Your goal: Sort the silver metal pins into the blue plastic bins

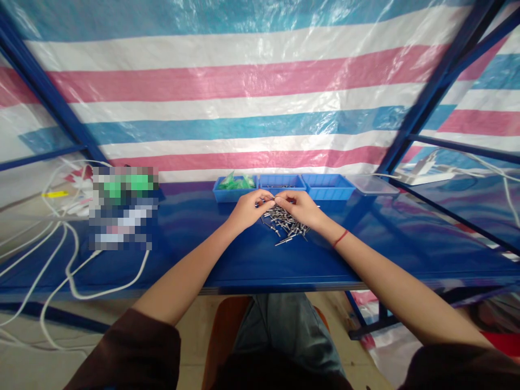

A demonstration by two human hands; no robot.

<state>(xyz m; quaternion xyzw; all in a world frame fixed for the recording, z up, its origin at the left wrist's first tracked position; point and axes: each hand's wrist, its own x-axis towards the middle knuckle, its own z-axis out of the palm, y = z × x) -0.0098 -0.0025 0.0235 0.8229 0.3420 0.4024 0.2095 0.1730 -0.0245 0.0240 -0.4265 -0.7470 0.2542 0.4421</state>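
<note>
A loose pile of thin metal pins that look like blind rivets (284,221) lies on the blue table. Just above its far side, my left hand (252,207) has thumb and fingers pinched together. My right hand (299,206), with a red cord at the wrist, pinches the same way from the other side. The fingertips of both hands meet over the pile, and whatever small piece is between them is mostly hidden. Behind the hands stand a blue bin with green plastic bags (234,181) and a middle blue bin (284,180) with small dark pieces in it.
Another blue bin (328,187) and a clear plastic lid (374,185) stand at the back right. White cables (73,271) loop over the left end of the table (182,244), near a blurred patch. Blue metal posts (426,97) and a striped plastic sheet (244,81) enclose the bench.
</note>
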